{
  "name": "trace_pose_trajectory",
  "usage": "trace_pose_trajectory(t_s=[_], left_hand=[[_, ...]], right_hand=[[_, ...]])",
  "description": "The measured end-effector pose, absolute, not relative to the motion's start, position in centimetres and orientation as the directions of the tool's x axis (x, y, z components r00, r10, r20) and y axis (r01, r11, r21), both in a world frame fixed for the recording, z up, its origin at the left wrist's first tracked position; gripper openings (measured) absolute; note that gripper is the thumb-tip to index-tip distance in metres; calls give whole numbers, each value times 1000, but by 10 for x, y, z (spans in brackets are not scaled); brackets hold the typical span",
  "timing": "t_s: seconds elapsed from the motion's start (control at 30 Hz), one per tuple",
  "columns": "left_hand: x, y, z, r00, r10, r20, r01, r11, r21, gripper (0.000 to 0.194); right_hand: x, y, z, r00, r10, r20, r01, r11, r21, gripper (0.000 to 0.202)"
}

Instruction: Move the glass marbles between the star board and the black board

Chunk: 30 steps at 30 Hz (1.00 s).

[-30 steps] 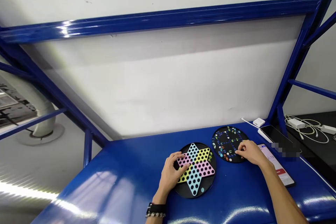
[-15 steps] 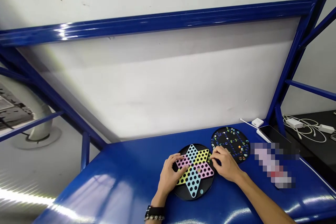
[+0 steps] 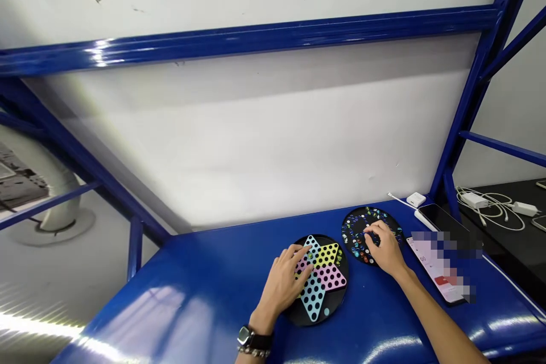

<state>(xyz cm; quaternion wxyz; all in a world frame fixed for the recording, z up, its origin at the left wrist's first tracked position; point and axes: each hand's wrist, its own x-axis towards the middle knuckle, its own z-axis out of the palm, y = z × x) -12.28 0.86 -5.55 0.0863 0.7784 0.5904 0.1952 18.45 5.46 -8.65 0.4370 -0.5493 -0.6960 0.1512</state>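
A Chinese checkers board (image 3: 315, 290), a star in blue, yellow and pink with black holes, lies in a round black tray (image 3: 294, 317). My left hand (image 3: 285, 276) rests over its left side, thumb and forefinger apart. Between those fingertips a green marble (image 3: 310, 256) shows on the board; whether they touch it I cannot tell. Several green marbles (image 3: 339, 257) lie in the tray beside the star's right side. My right hand (image 3: 385, 247) is over a second round black tray (image 3: 350, 219) of mixed marbles, thumb and forefinger pinched together. What they hold, if anything, is hidden.
A lit phone (image 3: 433, 273), partly pixelated, and a dark phone (image 3: 443, 220) lie to the right. A white charger (image 3: 416, 199) and cable are behind them. Blue metal bars (image 3: 256, 37) frame the table (image 3: 205, 273). White cables (image 3: 497, 205) lie on a black surface at far right.
My right hand has moved from the board's right edge up and right to the marble tray. My left hand has shifted slightly right, and a green marble now shows between its fingertips.
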Motion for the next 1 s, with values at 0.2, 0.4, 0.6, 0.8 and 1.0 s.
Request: trace_pose_trajectory(t_s=[0.2, 0.4, 0.6, 0.8, 1.0], left_hand=[[-99, 33, -51, 259, 955, 144, 878, -295, 377, 30], [-66, 22, -41, 329, 910, 251, 709, -414, 571, 17], [-45, 19, -45, 404, 882, 242, 696, -468, 544, 12], [-71, 26, -55, 250, 904, 348, 775, -402, 487, 21], [-76, 33, -54, 225, 900, 372, 782, -395, 483, 23]], right_hand=[[188, 57, -87, 11, 904, 427, 615, 331, -716, 18], [191, 61, -89, 58, 884, 464, 604, 339, -722, 20], [206, 68, -87, 213, 843, 494, 559, 310, -769, 27], [207, 66, -87, 331, 786, 522, 590, 259, -765, 27], [153, 43, -84, -103, 824, 557, 819, 388, -422, 23]])
